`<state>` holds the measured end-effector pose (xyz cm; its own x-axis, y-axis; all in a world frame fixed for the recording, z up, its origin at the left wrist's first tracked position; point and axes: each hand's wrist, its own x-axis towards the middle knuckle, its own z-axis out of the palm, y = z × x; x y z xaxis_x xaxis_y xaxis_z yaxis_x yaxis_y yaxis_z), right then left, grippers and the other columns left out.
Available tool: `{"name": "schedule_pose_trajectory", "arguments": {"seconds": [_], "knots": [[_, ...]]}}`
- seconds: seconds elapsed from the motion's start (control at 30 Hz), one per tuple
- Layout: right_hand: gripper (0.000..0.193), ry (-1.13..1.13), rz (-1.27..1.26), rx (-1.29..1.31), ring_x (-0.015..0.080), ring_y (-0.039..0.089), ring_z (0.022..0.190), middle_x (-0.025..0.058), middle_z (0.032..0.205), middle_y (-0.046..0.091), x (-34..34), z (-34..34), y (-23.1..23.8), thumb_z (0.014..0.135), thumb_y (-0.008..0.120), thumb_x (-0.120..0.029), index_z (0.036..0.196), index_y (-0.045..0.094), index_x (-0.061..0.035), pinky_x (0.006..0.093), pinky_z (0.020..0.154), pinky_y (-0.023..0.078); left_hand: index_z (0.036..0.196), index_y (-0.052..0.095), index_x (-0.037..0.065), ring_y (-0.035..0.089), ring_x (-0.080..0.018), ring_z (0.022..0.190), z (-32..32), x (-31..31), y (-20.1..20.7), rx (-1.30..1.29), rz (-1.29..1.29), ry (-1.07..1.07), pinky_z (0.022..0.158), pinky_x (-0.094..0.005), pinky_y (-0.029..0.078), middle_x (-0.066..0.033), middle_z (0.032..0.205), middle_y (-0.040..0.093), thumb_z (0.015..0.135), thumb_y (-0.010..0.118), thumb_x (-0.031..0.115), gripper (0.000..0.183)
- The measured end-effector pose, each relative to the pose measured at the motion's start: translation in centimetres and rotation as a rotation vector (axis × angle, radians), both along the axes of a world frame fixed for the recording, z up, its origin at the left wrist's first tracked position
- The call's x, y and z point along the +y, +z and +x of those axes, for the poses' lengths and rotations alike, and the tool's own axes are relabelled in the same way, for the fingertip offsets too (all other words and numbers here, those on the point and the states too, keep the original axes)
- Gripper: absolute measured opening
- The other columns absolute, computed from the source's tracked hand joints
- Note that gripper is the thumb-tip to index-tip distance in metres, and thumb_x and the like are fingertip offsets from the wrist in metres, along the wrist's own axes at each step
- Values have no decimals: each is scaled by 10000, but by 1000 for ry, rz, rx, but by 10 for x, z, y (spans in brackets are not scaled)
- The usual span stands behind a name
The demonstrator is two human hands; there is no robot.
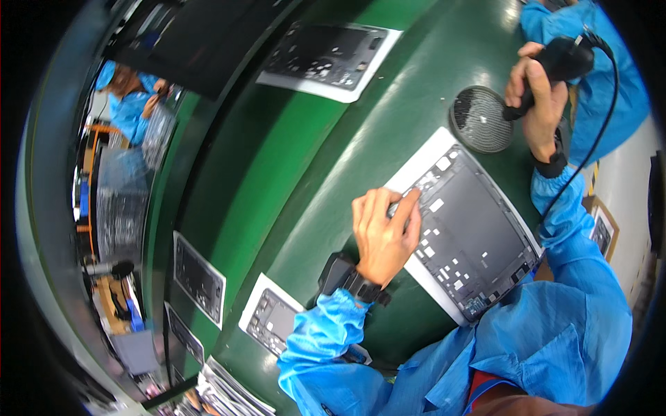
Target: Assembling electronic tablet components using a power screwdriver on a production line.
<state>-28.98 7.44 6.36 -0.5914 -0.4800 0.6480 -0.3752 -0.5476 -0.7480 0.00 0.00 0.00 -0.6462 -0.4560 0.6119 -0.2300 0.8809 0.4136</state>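
A grey tablet housing [479,215], dotted with small white pads, lies on a white sheet [440,295] right in front of me. My left hand [385,232] is at its upper left edge, fingers bent and closed against the rim; the fingertips are partly hidden. My right hand [541,104] is wrapped round a black corded handheld tool [565,59]. Its dark tip hangs at the right rim of a round grey mesh dish [479,121], which has small whitish bits in it. Whether the tip touches the dish, I cannot tell. A black cable [610,104] loops down past my right sleeve.
On the green bench [305,215] are more tablet housings: one far off [326,55], one at the left [199,277], one by my left forearm [274,319]. Stacked papers [229,392] lie lower left. A co-worker's blue sleeve [614,104] is close at the right; another person [132,104] works far left.
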Motion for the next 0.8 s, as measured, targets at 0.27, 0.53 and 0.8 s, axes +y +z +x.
{"name": "schedule_pose_trajectory", "arguments": {"seconds": [0.27,0.53,0.8], "knots": [[389,431,-113,63,113,455,577,39,721,465,-15,77,45,1080,417,-344,1215,497,12,267,524,419,1048,673,62,605,-249,837,3,-3,12,101,263,100,785,-388,415,-62,891,619,726,851,112,372],[424,641,64,-10,110,451,502,56,685,492,-46,150,7,1037,568,-413,1141,439,-23,264,464,406,935,638,87,580,-223,843,1,-12,-3,92,232,88,778,-375,352,-16,853,597,705,857,139,322],[413,644,87,-9,108,458,527,63,706,493,-48,152,1,1047,561,-400,1138,429,-19,254,484,411,916,633,88,570,-227,846,2,-12,-3,110,248,99,774,-381,339,-23,855,586,712,843,134,296]]}}
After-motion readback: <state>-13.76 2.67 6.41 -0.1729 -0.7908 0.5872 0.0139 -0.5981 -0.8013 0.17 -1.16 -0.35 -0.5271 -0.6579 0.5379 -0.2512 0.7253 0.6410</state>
